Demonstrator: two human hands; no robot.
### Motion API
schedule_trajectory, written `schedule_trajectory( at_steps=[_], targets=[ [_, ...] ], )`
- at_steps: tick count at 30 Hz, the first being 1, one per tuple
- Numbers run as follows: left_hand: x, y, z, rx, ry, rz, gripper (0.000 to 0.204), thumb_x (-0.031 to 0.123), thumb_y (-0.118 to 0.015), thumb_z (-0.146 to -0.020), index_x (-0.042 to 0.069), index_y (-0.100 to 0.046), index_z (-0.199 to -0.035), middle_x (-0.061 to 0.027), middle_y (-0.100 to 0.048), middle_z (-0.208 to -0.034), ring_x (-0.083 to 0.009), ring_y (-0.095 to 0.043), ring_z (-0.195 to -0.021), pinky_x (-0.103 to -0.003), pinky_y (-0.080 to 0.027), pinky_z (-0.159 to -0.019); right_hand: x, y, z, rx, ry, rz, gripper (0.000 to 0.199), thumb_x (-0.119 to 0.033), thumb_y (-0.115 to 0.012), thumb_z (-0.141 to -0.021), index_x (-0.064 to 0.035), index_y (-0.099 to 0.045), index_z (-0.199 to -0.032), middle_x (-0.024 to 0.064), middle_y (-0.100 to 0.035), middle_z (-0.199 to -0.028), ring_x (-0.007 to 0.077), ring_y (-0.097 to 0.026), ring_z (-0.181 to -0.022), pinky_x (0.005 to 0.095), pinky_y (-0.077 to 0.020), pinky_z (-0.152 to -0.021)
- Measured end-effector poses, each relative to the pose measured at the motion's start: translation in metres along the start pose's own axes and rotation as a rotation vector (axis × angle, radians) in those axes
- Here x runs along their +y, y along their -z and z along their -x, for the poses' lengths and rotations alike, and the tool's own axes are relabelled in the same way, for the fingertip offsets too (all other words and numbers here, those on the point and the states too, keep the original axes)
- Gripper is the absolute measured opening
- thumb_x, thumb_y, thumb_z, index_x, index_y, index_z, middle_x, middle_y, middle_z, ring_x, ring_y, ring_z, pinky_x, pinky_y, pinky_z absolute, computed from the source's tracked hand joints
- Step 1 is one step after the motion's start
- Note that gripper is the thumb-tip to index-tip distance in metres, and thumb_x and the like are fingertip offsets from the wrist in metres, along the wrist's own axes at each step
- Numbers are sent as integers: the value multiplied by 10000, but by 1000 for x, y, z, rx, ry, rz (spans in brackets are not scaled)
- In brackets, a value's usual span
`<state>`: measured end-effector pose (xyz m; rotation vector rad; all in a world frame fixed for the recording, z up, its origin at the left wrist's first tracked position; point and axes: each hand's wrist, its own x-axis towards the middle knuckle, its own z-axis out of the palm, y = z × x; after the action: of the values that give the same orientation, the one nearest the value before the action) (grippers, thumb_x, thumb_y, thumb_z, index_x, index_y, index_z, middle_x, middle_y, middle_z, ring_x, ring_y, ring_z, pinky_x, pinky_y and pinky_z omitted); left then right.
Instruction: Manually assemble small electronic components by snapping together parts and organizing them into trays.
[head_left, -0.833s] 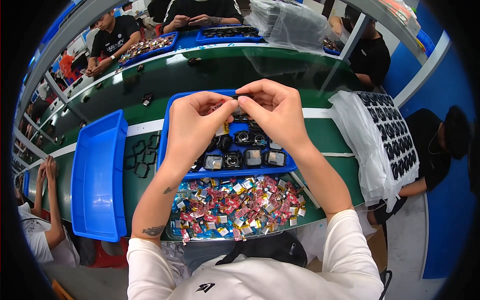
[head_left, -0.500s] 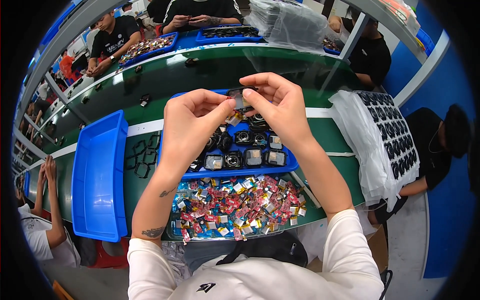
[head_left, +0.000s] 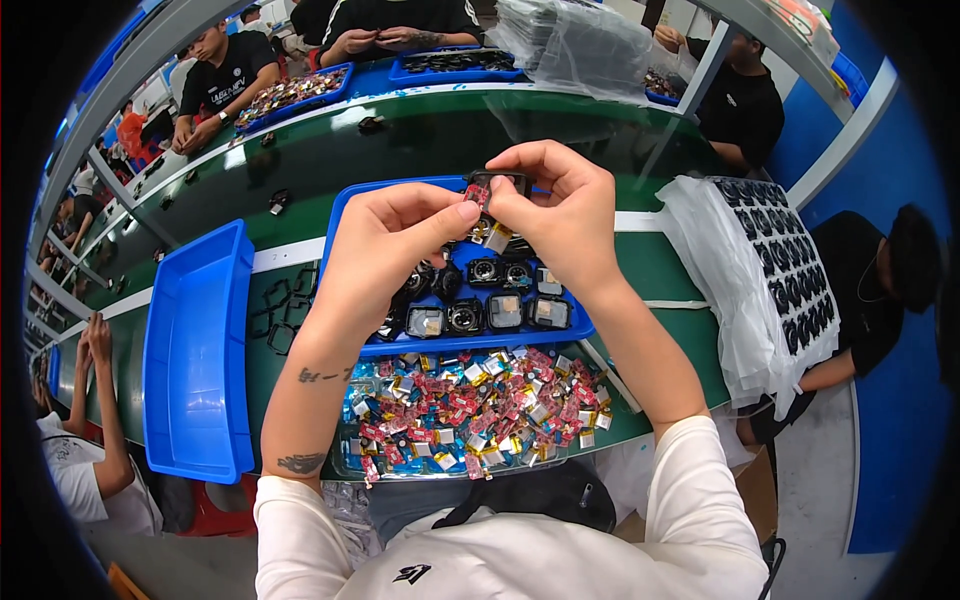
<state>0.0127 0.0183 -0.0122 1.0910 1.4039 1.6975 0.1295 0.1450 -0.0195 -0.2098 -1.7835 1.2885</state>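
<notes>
Above the blue tray (head_left: 342,215), my right hand (head_left: 562,215) pinches a black watch case (head_left: 512,180) between thumb and fingers. My left hand (head_left: 395,235) is closed at its left side, with the thumb and fingertips on a small red circuit board (head_left: 477,194). A silver battery with a yellow edge (head_left: 496,237) hangs below the case, between the hands. Under them, the tray holds several black watch cases (head_left: 465,315), some with grey inner faces showing. Closer to me, a clear tray holds a heap of red circuit boards with batteries (head_left: 480,410). My fingers partly hide the held case.
An upright-edged blue bin (head_left: 198,350) stands at left beside black frames (head_left: 283,310). Beyond runs a green conveyor belt (head_left: 400,150) carrying scattered parts. At right lies a stack of black part trays (head_left: 775,260) in white plastic. Co-workers sit around; metal posts frame the line.
The red circuit board now lies against the held watch case, with the battery hanging lower and plainer to see. My hands shifted slightly. Parts on the belt moved a little left.
</notes>
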Motion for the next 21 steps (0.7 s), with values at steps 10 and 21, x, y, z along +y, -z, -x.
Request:
schedule_trajectory(
  at_steps=[10, 21],
  targets=[
    [-4, -1, -4, 103, -71, 14, 249, 165, -741, -775, -2, -652, -936, -33, -656, -771, -55, -583, -667, -180, -440, -556, -10, 2, 4, -96, -24, -59, 202, 21, -645, -806, 58, -628, -1005, 96, -646, -913, 117, -620, -840, 220, -515, -716],
    [-16, -5, -8, 98, -150, 2, 220, 185, -716, -802, 13, -661, -927, -27, -665, -794, -51, -594, -727, -176, -437, -621, -1, 0, 0, -83, 21, -97, 166, -68, -677, -799, 25, -641, -931, 71, -662, -860, 97, -632, -769, 210, -511, -651]
  ],
)
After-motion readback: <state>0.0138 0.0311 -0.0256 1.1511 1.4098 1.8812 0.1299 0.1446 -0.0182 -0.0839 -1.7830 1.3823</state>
